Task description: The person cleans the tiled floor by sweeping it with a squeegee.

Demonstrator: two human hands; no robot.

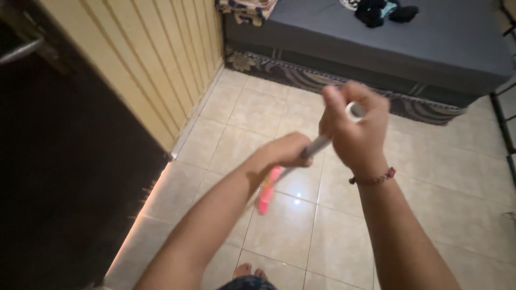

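**Both hands on a pale pole over tiled floor**

Hidden or unclear: The pole (322, 142) is blurred along its whole length. Its upper end shows as a pale round tip just above the right hand (357, 131); its middle is covered by both fists. Below the left hand (287, 150) the shaft is lost behind the forearm, and only a smeared pink head (267, 193) shows near the floor (451, 193). Whether that head touches the tiles cannot be told. Toes show at the bottom edge, the rest of the feet cut off.

Grip: Right fingers (333, 104) are wrapped tight round the pole's top, a beaded band on that wrist. Left fingers are closed round the shaft lower down, just beside the right hand. The pole slants from upper right down to lower left.

Edges and room: A slatted wall (150, 59) runs along the left, with a dark door (59, 177) nearer the viewer, its handle cut by the frame edge. A bed (430, 48) spans the top, with dark clothes (384, 12) on its cover; its patterned base meets the tiles. A dark frame stands at the right edge. Between wall, bed and frame the tiles lie open, with a light glare beside the pink head.
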